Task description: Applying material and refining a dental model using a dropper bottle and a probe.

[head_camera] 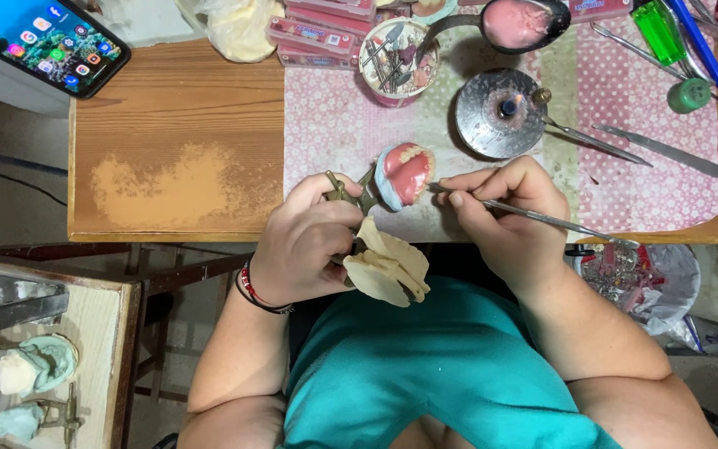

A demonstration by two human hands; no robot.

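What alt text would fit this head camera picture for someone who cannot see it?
Seen from above, the left hand holds a pink denture model on a metal frame over a wooden table. The right hand touches it with a thin metal tool.

My left hand curls in a closed grip just left of the denture model, wrist bent, forearm angling down and left. My right hand sits just right of it, fingers pinched together, forearm running down and right.
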